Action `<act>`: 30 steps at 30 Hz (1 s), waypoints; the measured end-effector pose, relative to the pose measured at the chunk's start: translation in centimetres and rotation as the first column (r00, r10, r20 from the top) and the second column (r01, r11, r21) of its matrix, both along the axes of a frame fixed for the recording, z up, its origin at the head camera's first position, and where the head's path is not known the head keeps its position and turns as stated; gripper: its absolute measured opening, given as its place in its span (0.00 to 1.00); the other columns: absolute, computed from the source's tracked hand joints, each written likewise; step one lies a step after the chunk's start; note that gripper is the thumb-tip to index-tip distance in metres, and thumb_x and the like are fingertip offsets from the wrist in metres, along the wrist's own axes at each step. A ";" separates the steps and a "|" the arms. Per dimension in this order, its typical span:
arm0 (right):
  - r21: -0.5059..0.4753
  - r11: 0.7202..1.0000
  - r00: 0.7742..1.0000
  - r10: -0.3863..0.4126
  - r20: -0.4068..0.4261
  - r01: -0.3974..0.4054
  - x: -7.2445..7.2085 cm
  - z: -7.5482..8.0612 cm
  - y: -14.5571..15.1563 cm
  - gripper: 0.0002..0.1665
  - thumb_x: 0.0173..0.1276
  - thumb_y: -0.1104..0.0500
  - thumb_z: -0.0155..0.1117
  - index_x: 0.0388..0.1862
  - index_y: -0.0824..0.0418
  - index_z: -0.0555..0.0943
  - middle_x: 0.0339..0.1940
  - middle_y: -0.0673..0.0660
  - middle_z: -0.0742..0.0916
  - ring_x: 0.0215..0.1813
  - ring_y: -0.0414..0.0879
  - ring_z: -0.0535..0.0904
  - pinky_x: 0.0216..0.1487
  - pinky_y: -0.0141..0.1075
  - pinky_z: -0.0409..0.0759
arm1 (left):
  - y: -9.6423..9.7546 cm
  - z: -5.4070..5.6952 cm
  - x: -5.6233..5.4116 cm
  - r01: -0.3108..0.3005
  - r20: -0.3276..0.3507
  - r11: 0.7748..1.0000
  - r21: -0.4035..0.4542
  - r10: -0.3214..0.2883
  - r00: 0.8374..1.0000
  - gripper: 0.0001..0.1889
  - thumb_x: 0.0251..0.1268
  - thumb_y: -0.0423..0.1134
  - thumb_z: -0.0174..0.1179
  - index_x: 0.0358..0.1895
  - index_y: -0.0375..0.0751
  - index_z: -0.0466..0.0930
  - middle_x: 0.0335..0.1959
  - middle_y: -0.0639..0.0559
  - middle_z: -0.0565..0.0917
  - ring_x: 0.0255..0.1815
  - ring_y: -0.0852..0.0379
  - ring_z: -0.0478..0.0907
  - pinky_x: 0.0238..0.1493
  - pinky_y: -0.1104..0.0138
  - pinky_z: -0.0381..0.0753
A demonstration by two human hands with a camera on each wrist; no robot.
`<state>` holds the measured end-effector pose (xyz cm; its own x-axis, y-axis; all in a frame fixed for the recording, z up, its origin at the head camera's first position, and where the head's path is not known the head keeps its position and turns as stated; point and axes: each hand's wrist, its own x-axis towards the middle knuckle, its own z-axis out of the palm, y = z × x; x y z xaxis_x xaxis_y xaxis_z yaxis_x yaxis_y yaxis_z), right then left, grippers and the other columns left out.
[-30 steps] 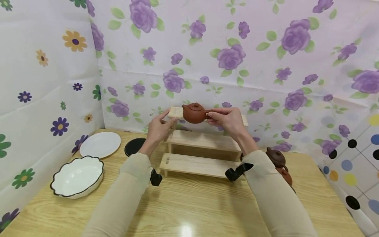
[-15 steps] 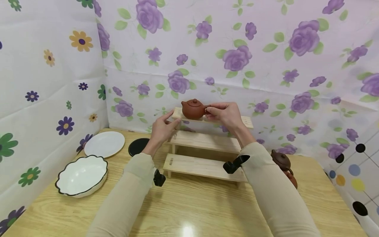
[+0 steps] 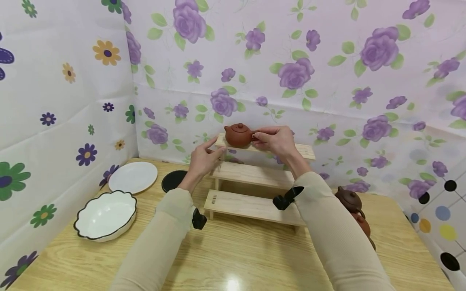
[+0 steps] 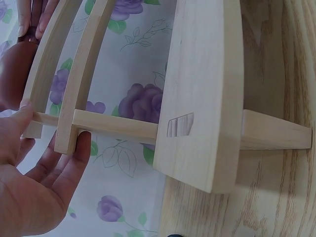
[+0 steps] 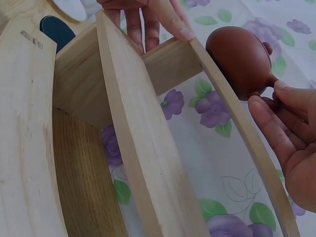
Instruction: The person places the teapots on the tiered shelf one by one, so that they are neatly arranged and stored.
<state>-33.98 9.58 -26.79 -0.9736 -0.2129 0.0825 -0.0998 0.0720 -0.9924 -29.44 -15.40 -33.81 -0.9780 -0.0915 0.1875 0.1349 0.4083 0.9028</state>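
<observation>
A reddish-brown clay teapot (image 3: 238, 135) sits on the top tier of a stepped wooden shelf (image 3: 255, 173), near its left end, spout to the left. My right hand (image 3: 277, 141) pinches the teapot's side handle between thumb and fingers, seen closely in the right wrist view with the teapot (image 5: 240, 61). At the shelf's upper left end, my left hand (image 3: 204, 159) grips the wood. In the left wrist view the thumb of that left hand (image 4: 34, 192) lies against the top board, its fingers round the support below.
A dark brown teapot (image 3: 349, 199) and a reddish one (image 3: 362, 223) stand at the right, partly behind my right sleeve. On the left are a scalloped white bowl (image 3: 105, 216), a white plate (image 3: 133, 178) and a black disc (image 3: 174, 180). Flowered cloth backs the table.
The teapot has come down slightly onto the top tier, with my right hand still on its handle. My left hand keeps its place on the shelf. The head view has shifted a little.
</observation>
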 end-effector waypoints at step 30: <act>0.046 0.999 1.000 0.010 0.007 -0.011 -0.3 0.7 0.2 0.20 0.75 0.66 0.69 0.62 0.74 0.84 0.51 0.71 0.91 0.39 0.50 0.93 0.47 0.39 0.90 | 0.1 -0.1 0.2 0.002 0.009 1.000 0.016 -0.002 1.000 0.34 0.76 0.57 0.64 0.81 0.61 0.67 0.44 0.40 0.88 0.32 0.49 0.83 0.27 0.64 0.74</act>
<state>-34.31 9.73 -26.13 -0.9717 -0.2266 0.0659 -0.0942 0.1162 -0.9888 -29.29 -15.31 -33.88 -0.9798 -0.0928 0.1774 0.1276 0.3935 0.9104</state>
